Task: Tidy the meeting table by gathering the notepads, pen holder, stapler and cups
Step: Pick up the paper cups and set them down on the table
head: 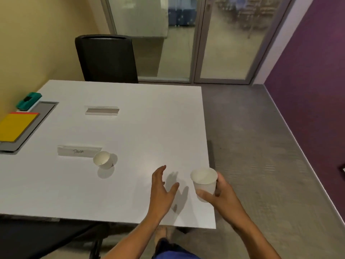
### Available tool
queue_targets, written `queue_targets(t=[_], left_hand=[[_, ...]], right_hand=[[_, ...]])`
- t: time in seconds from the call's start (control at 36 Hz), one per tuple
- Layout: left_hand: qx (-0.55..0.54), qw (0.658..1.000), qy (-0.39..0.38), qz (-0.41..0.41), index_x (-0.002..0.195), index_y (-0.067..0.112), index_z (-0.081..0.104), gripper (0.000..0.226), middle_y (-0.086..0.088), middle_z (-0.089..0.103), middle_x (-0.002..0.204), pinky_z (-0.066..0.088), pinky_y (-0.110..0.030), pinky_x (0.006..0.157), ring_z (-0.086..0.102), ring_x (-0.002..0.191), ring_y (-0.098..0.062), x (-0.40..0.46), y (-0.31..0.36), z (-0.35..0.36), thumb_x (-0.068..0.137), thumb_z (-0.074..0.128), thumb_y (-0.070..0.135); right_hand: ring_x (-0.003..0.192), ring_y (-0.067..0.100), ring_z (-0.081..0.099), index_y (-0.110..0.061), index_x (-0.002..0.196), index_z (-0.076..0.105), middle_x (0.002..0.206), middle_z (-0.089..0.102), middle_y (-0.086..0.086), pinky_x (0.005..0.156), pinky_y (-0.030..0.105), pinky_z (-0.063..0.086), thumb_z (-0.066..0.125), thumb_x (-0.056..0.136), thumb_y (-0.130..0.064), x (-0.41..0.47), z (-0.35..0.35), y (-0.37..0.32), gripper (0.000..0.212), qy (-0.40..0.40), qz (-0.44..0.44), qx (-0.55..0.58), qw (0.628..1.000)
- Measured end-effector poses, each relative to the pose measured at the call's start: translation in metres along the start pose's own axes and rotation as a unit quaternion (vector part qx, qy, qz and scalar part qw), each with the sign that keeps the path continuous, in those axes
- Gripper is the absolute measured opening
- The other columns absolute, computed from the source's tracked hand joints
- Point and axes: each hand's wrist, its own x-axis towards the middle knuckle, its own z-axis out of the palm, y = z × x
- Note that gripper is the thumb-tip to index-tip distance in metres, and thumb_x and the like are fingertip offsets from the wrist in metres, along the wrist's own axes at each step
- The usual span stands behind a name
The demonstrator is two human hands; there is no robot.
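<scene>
While held: right hand (224, 195) grips paper cup (204, 181), lower right, fingers round its wall.
Left hand (162, 186): spread, empty.
Handling: light, crushable, probably empty.
Second cup (103, 160): centre-left worktop (149, 128).

Notepads (15, 128) cut off left, maybe.

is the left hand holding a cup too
No, the left hand hangs open above the table with spread fingers and nothing in it, while only the right hand holds a white cup.
</scene>
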Motion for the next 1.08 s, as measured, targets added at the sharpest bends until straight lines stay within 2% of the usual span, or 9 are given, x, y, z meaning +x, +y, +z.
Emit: queue_targets(t=[0.11,0.19,0.28,0.42,0.56,0.64,0.69,0.86,1.08], left_hand=[[0.029,0.999,-0.018,0.007,0.146,0.037,0.034,0.071,0.013,0.033,0.156,0.039,-0.041,0.116,0.040,0.137,-0.012,-0.031,0.020,0.030,0.087,0.072,0.042],[0.078,0.996,-0.032,0.027,0.141,0.038,0.042,0.058,0.013,0.040,0.152,0.036,-0.030,0.112,0.043,0.136,-0.012,-0.050,0.030,0.052,0.090,0.070,0.040],[0.117,0.990,-0.051,0.058,0.139,0.036,0.047,0.050,0.012,0.046,0.148,0.033,-0.022,0.107,0.045,0.135,-0.011,-0.068,0.039,0.078,0.093,0.068,0.037],[0.159,0.976,-0.106,0.104,0.138,0.035,0.047,0.049,0.011,0.044,0.150,0.033,-0.022,0.109,0.044,0.137,-0.010,-0.092,0.055,0.128,0.093,0.067,0.038],[0.183,0.958,-0.159,0.155,0.138,0.037,0.047,0.048,0.012,0.042,0.150,0.031,-0.021,0.111,0.041,0.137,-0.007,-0.097,0.076,0.172,0.093,0.066,0.039],[0.200,0.946,-0.179,0.182,0.140,0.037,0.046,0.051,0.013,0.039,0.151,0.034,-0.027,0.114,0.039,0.138,-0.006,-0.094,0.089,0.196,0.093,0.066,0.039],[0.202,0.941,-0.186,0.196,0.141,0.036,0.046,0.052,0.013,0.038,0.151,0.036,-0.033,0.116,0.039,0.138,-0.006,-0.091,0.099,0.212,0.093,0.066,0.039],[0.208,0.937,-0.206,0.190,0.146,0.030,0.042,0.061,0.010,0.039,0.152,0.036,-0.039,0.118,0.038,0.139,-0.008,-0.071,0.118,0.255,0.092,0.067,0.037],[0.247,0.918,-0.214,0.222,0.150,0.025,0.039,0.064,0.006,0.039,0.154,0.024,-0.025,0.115,0.034,0.142,-0.010,-0.008,0.131,0.300,0.093,0.065,0.041]], right_hand=[[0.107,-0.001,0.065,-0.049,0.124,0.056,0.116,0.068,-0.024,0.079,0.018,0.057,0.089,0.071,-0.041,-0.039,-0.044,0.022,0.064,0.034,0.006,0.045,0.998],[0.109,0.002,0.064,-0.046,0.130,0.055,0.118,0.069,-0.020,0.083,0.024,0.056,0.085,0.062,-0.056,-0.067,-0.074,0.036,0.074,0.069,0.004,0.051,0.996],[0.106,-0.003,0.064,-0.047,0.129,0.055,0.116,0.069,-0.023,0.078,0.017,0.055,0.084,0.061,-0.056,-0.093,-0.101,0.045,0.074,0.103,-0.007,0.064,0.993],[0.101,-0.006,0.064,-0.050,0.122,0.058,0.112,0.069,-0.026,0.074,0.008,0.050,0.086,0.060,-0.052,-0.128,-0.139,0.063,0.068,0.169,-0.013,0.087,0.982],[0.100,-0.005,0.065,-0.056,0.116,0.059,0.113,0.070,-0.025,0.075,0.010,0.050,0.084,0.060,-0.052,-0.152,-0.173,0.079,0.062,0.224,-0.019,0.091,0.970],[0.103,-0.006,0.064,-0.056,0.120,0.056,0.116,0.068,-0.026,0.074,0.013,0.052,0.084,0.061,-0.054,-0.161,-0.193,0.087,0.066,0.248,-0.016,0.089,0.965],[0.105,-0.006,0.063,-0.053,0.124,0.056,0.118,0.067,-0.026,0.075,0.011,0.052,0.085,0.061,-0.054,-0.163,-0.206,0.092,0.070,0.260,-0.013,0.091,0.961],[0.107,-0.005,0.063,-0.047,0.131,0.055,0.119,0.068,-0.023,0.083,0.021,0.049,0.086,0.060,-0.057,-0.150,-0.246,0.105,0.078,0.270,0.006,0.089,0.959],[0.108,-0.002,0.064,-0.046,0.131,0.054,0.121,0.068,-0.021,0.085,0.023,0.049,0.086,0.062,-0.056,-0.076,-0.294,0.105,0.077,0.251,0.031,0.077,0.964]])
